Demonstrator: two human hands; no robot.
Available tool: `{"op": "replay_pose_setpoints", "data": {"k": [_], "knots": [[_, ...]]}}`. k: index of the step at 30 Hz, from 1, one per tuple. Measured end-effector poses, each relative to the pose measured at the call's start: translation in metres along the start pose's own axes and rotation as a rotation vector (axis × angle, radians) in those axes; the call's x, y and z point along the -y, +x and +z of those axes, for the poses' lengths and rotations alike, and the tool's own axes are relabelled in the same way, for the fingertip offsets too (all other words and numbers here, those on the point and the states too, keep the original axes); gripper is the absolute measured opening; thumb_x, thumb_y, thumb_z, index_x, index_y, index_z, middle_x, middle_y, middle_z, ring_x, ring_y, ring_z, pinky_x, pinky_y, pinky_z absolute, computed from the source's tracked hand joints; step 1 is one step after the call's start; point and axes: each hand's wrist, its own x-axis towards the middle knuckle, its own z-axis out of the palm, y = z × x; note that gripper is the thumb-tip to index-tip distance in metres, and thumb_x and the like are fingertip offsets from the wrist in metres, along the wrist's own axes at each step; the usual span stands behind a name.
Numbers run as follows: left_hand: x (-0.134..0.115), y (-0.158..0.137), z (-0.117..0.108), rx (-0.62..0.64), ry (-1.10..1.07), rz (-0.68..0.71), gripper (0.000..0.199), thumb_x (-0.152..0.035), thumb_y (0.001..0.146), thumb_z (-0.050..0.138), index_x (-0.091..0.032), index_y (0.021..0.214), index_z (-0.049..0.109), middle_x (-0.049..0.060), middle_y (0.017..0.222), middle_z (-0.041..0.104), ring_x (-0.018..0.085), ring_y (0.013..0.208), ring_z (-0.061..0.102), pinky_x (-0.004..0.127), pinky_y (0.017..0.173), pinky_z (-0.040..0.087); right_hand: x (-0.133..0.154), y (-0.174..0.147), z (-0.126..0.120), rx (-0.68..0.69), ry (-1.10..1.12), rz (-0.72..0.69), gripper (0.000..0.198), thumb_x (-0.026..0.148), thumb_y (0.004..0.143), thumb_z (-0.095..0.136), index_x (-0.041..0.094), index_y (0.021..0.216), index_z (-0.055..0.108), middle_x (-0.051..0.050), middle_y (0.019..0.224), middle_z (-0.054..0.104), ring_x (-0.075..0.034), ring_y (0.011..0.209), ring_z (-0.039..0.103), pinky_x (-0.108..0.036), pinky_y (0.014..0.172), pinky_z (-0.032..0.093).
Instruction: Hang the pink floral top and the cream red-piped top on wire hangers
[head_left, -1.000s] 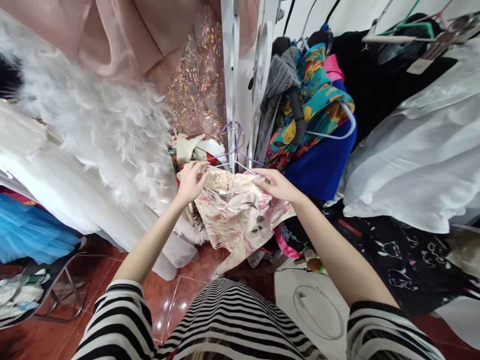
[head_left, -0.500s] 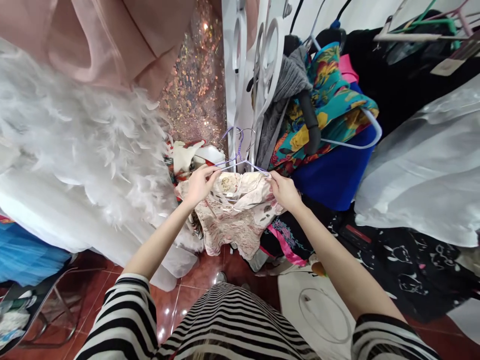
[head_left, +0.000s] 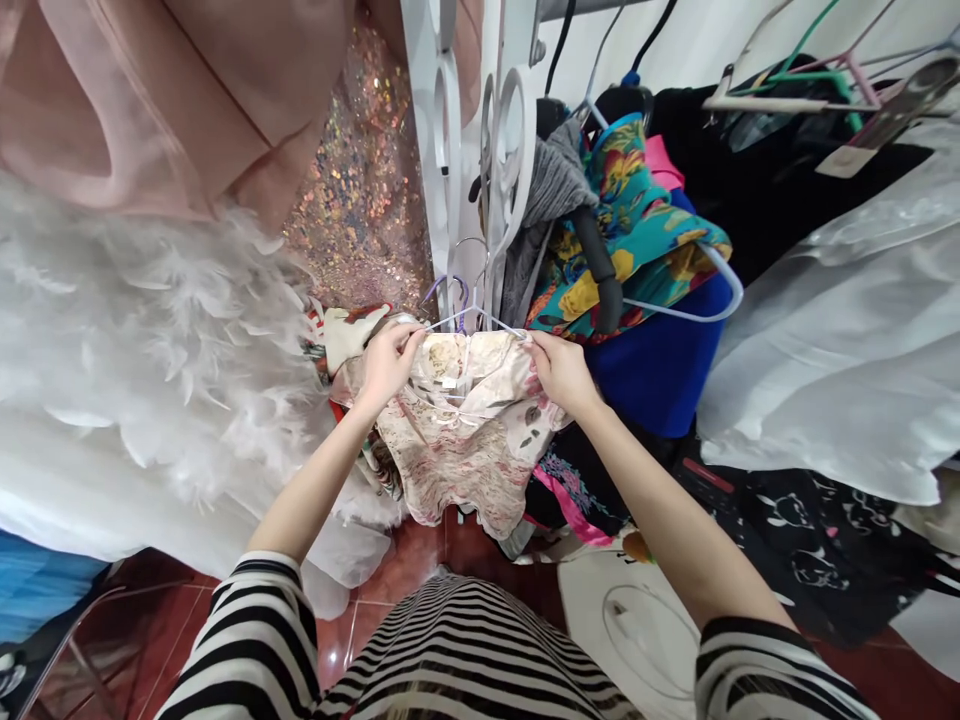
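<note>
A cream and pink floral garment [head_left: 457, 460] hangs in front of me on a thin pale wire hanger [head_left: 474, 306]. My left hand [head_left: 390, 362] pinches the garment's upper left edge by the hanger's arm. At the upper right edge, my right hand [head_left: 561, 370] grips the cloth in the same way, fingers closed. A purple hanger [head_left: 459, 290] shows just behind the pale one. Other patterned cloth hangs behind the garment on the left, mostly hidden by it.
White feathered fabric [head_left: 150, 350] fills the left side. White metal scrollwork [head_left: 514, 150] rises ahead. A teal floral garment [head_left: 637, 230] and blue cloth [head_left: 652, 370] hang right, near a white dress [head_left: 840, 370]. A white board with a cable [head_left: 645, 620] lies on the red tiled floor [head_left: 375, 600].
The view has shifted a little, so the racks sit further left. The pale hanger's hook now stands higher and clear of the purple one. Both hands keep their hold on the garment.
</note>
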Motion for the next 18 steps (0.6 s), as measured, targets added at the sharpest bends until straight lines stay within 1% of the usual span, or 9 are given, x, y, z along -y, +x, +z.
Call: {"op": "replay_pose_setpoints", "data": {"k": [3, 5, 8, 12, 16, 18], "knots": [[0.006, -0.003, -0.004, 0.014, -0.005, 0.011, 0.026, -0.030, 0.094, 0.051, -0.019, 0.095, 0.074, 0.006, 0.099, 0.075, 0.021, 0.093, 0.065, 0.030, 0.085, 0.051, -0.002, 0.004, 0.004, -0.003, 0.059, -0.037, 0.026, 0.025, 0.090, 0.044, 0.024, 0.086, 0.070, -0.008, 0.089, 0.076, -0.027, 0.088, 0.071, -0.037, 0.081, 0.054], [0.011, -0.007, -0.009, 0.043, 0.015, 0.016, 0.027, -0.031, 0.094, 0.051, -0.019, 0.094, 0.075, 0.006, 0.098, 0.075, 0.021, 0.093, 0.065, 0.031, 0.086, 0.051, -0.004, 0.006, 0.009, -0.006, 0.086, -0.063, 0.028, 0.025, 0.091, 0.044, 0.024, 0.087, 0.071, -0.008, 0.093, 0.077, -0.027, 0.092, 0.071, -0.038, 0.083, 0.054], [0.017, -0.014, -0.014, 0.072, 0.074, 0.019, 0.028, -0.032, 0.094, 0.051, -0.020, 0.095, 0.076, 0.006, 0.098, 0.075, 0.021, 0.093, 0.066, 0.031, 0.087, 0.052, -0.008, 0.008, 0.016, -0.030, 0.096, -0.103, 0.030, 0.027, 0.093, 0.043, 0.023, 0.085, 0.073, -0.008, 0.090, 0.076, -0.026, 0.087, 0.071, -0.037, 0.080, 0.055], [0.024, -0.021, -0.013, 0.049, 0.161, 0.025, 0.028, -0.031, 0.095, 0.050, -0.020, 0.097, 0.076, 0.007, 0.097, 0.074, 0.021, 0.093, 0.067, 0.029, 0.084, 0.052, -0.015, 0.005, 0.023, -0.067, 0.084, -0.128, 0.036, 0.034, 0.096, 0.042, 0.022, 0.079, 0.072, -0.007, 0.079, 0.073, -0.023, 0.076, 0.069, -0.034, 0.071, 0.055], [0.031, -0.024, -0.012, 0.102, 0.179, 0.066, 0.027, -0.030, 0.095, 0.049, -0.019, 0.098, 0.074, 0.007, 0.097, 0.074, 0.019, 0.090, 0.068, 0.027, 0.082, 0.052, -0.022, -0.001, 0.027, -0.018, 0.081, -0.078, 0.043, 0.044, 0.098, 0.042, 0.022, 0.079, 0.073, -0.005, 0.068, 0.070, -0.023, 0.067, 0.067, -0.033, 0.065, 0.054], [0.034, -0.026, -0.012, 0.139, 0.174, 0.079, 0.027, -0.029, 0.096, 0.047, -0.019, 0.101, 0.072, 0.005, 0.096, 0.075, 0.018, 0.087, 0.068, 0.026, 0.082, 0.052, -0.025, -0.005, 0.028, 0.013, 0.088, -0.056, 0.044, 0.047, 0.098, 0.042, 0.023, 0.082, 0.075, -0.005, 0.068, 0.071, -0.023, 0.065, 0.067, -0.034, 0.064, 0.054]]}}
